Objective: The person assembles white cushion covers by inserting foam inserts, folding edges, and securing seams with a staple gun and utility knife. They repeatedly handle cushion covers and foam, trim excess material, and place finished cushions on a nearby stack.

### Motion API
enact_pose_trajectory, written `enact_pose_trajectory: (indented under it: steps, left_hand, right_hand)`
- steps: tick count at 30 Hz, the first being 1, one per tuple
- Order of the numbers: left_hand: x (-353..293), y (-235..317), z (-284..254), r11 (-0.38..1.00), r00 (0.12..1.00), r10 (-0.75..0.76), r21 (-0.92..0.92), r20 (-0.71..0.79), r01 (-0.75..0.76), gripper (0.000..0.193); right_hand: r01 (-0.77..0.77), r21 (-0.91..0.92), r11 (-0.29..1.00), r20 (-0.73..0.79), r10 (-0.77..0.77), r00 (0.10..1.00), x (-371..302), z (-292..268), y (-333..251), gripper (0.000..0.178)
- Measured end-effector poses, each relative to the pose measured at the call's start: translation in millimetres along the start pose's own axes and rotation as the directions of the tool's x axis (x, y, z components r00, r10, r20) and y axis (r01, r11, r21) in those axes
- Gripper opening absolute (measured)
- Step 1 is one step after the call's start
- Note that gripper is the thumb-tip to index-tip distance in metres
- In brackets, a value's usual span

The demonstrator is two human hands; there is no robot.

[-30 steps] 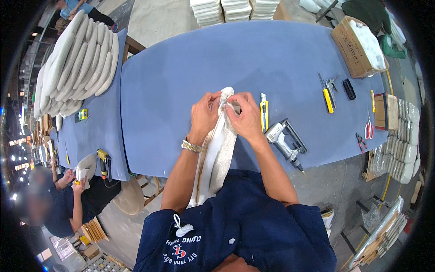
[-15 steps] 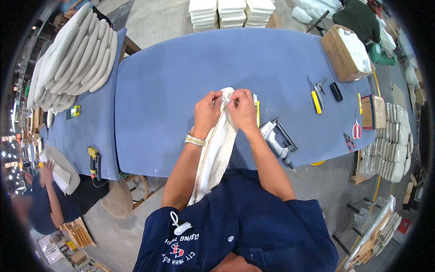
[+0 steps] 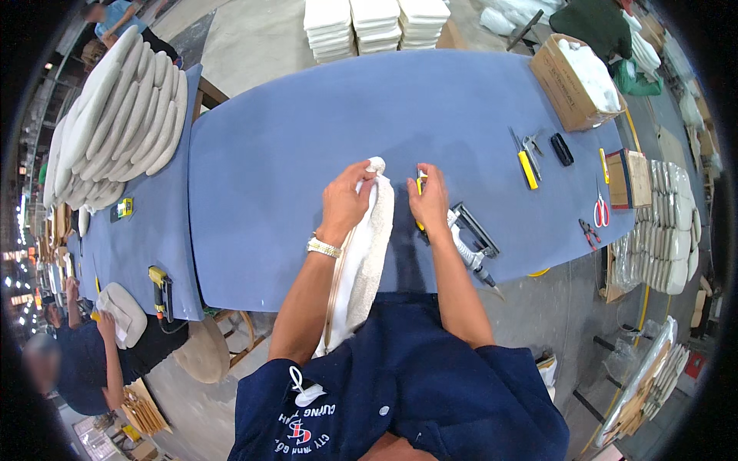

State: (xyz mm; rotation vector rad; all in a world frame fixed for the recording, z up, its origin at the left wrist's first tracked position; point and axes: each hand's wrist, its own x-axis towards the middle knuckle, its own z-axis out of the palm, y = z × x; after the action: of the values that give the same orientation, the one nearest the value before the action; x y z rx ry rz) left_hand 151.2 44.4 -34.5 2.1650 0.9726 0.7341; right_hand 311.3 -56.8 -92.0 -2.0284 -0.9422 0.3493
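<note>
My left hand (image 3: 346, 201) is closed, pinching the far end of a long upholstered pad (image 3: 373, 250). The pad has nubby off-white fabric on one side, smooth white material on the other, and a thin brown strip along its edge. It rests on edge, running from my fingers back toward my shirt. Just right of it, my right hand (image 3: 431, 201) is closed around a slim yellow tool (image 3: 420, 184) with a metal tip; my fingers hide much of it, so its exact kind is unclear. Close behind that hand, a silver-and-black staple gun (image 3: 473, 238) lies on the blue-covered table (image 3: 277, 138).
On the right lie a yellow-handled tool (image 3: 527, 169), a black case (image 3: 562, 150), red-handled scissors (image 3: 601, 213) and pliers (image 3: 590, 233). A cardboard box (image 3: 565, 84) stands far right. At left are stacked cushions (image 3: 123, 115), another staple gun (image 3: 160, 288) and a co-worker (image 3: 92, 361).
My right hand has let go of the pad, moved right and taken up the slim yellow tool from the table. My left hand still pinches the pad's end.
</note>
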Motion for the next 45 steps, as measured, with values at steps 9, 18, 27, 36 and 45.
enact_pose_trajectory:
  steps: [9,18,27,36,45]
  left_hand:
    - [0,-7,2,0.986,0.994,-0.110,-0.126,0.018,0.111,0.012]
    - [5,-8,5,0.963,0.987,-0.158,-0.215,0.030,0.161,0.014]
    - [0,7,0,0.999,0.999,0.046,0.001,-0.024,-0.046,0.014]
    - [1,-12,11,0.963,0.987,-0.161,-0.224,-0.029,0.150,0.009]
    - [3,-8,13,0.913,0.978,-0.204,-0.352,0.042,0.206,0.009]
  right_hand:
    - [-0.200,-0.401,0.894,0.145,0.277,0.950,6,26,65,0.045]
    - [-0.337,-0.155,0.929,0.130,0.357,0.925,30,-7,68,0.050]
    - [-0.383,0.680,0.626,0.390,0.134,0.911,-11,-38,-80,0.021]
    - [-0.470,0.451,0.759,0.489,0.231,0.841,-27,-11,-96,0.019]
    - [-0.518,0.266,0.813,0.471,0.360,0.806,-41,-3,-92,0.028]
